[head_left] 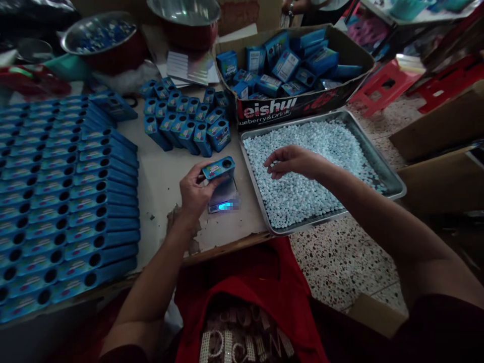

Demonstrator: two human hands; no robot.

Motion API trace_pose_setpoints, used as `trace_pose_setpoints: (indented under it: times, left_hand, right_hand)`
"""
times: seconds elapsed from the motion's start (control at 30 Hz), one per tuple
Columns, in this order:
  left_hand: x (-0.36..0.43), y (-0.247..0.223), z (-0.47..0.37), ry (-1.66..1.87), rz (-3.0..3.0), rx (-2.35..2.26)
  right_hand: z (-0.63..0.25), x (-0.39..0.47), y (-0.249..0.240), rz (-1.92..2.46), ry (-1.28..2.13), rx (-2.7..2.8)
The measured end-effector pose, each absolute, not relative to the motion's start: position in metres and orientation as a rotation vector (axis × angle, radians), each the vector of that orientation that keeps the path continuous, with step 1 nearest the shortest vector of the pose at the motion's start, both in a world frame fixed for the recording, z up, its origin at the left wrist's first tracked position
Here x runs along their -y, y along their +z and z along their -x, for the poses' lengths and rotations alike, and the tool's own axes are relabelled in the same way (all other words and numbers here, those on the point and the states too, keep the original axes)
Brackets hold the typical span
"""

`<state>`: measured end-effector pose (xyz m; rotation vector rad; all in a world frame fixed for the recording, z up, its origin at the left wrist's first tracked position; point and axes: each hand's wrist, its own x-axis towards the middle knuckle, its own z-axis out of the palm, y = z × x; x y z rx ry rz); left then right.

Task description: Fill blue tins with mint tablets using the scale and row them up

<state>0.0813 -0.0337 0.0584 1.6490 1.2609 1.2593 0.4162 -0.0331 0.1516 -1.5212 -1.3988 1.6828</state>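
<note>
My left hand [194, 189] is closed round a blue box [219, 168] that has a round dark hole in its top. The box is at a small scale [223, 195] with a lit blue display. Over the metal tray [395, 187] my right hand [289, 161] is bent, its fingers curled together above the pale blue pellets [302, 194]; a few pellets show between its fingertips. Behind the scale stands a group of blue boxes [187, 128] with holes in their tops.
Rows of blue boxes [71, 201] fill the left side. Behind the tray is a cardboard carton [298, 103] of blue boxes. Metal bowls [102, 43] stand at the back. A red stool [389, 83] is on the floor at right. Part of another person [325, 6] shows at the top.
</note>
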Motion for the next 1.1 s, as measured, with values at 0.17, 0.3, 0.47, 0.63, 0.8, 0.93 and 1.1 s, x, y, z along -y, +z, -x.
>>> trace_pose_setpoints:
  times: [0.17, 0.3, 0.47, 0.63, 0.8, 0.93, 1.1]
  left_hand:
    - [0.061, 0.051, -0.064, 1.174, -1.354, -1.215]
    - [0.067, 0.042, -0.064, 1.151, -1.335, -1.192]
    - [0.066, 0.039, -0.052, 1.159, -1.394, -1.113]
    - [0.064, 0.044, -0.027, 1.175, -1.447, -1.12]
    - [0.066, 0.047, -0.016, 1.196, -1.448, -1.199]
    - [0.069, 0.044, -0.028, 1.157, -1.501, -1.211]
    - [0.068, 0.049, -0.054, 1.066, -1.408, -1.158]
  right_hand:
    - [-0.379, 0.019, 0.157, 1.488, 1.744, 1.588]
    - [-0.352, 0.012, 0.157, 1.466, 1.697, 1.657]
    - [-0.348, 0.012, 0.165, 1.515, 1.652, 1.56]
    - [-0.342, 0.011, 0.177, 1.522, 1.725, 1.562]
    - [-0.329, 0.006, 0.187, 1.49, 1.598, 1.757]
    - [-0.338, 0.003, 0.184, 1.491, 1.546, 1.75]
    - [-0.361, 0.007, 0.167, 1.543, 1.631, 1.567]
